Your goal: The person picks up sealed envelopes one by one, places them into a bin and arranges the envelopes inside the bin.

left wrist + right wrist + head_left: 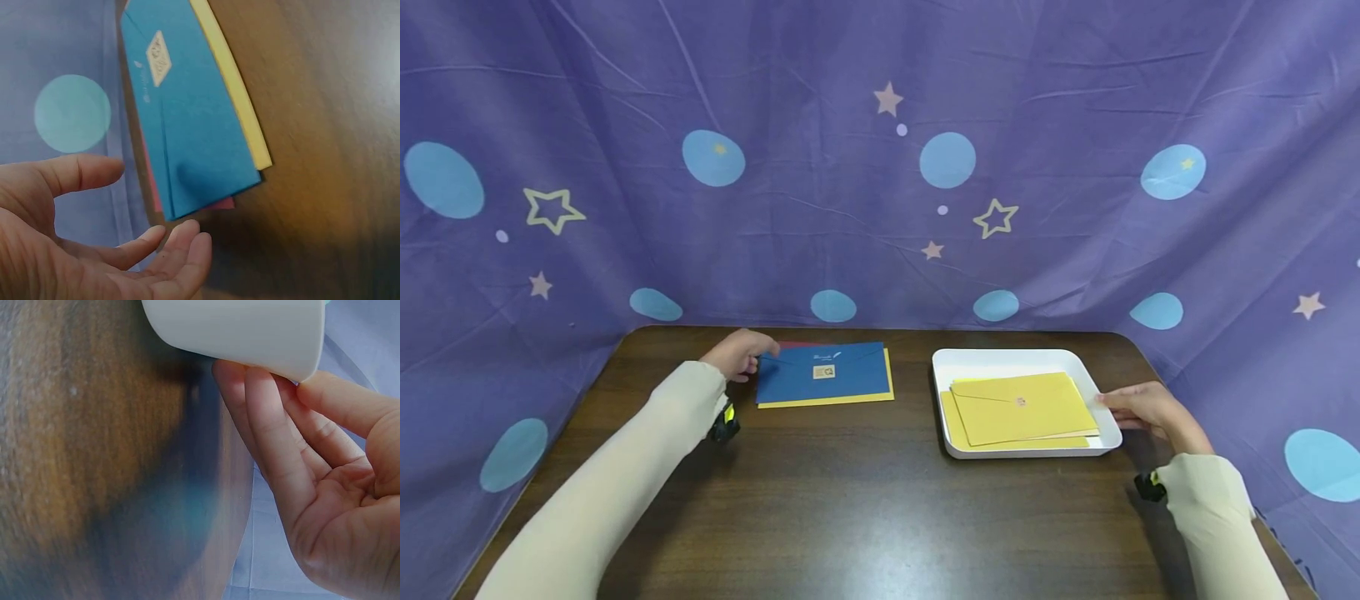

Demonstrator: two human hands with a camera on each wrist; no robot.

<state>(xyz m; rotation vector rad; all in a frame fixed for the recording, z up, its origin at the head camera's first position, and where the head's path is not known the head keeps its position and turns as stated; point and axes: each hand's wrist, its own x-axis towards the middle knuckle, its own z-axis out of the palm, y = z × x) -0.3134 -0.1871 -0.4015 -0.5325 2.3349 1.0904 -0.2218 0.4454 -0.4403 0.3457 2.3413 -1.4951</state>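
At the back left of the table lies a stack of envelopes: a blue envelope (pixel 857 379) on top, with yellow and red edges showing beneath it. My left hand (pixel 741 354) is at the stack's left end. In the left wrist view its thumb and fingers (pixel 197 256) are spread apart around the blue envelope's near end, holding nothing. On the right stands a white tray (pixel 985 360) with several yellow envelopes (pixel 1022 408) in it. My right hand (pixel 1153 408) grips the tray's right rim, thumb at the rim and fingers (pixel 269 412) underneath.
Both groups of envelopes are on a dark brown wooden table (pixel 820 483). Behind it and along its sides hangs a purple curtain (pixel 820 225) with stars and blue spots. A tan label (pixel 823 372) is on the blue envelope.
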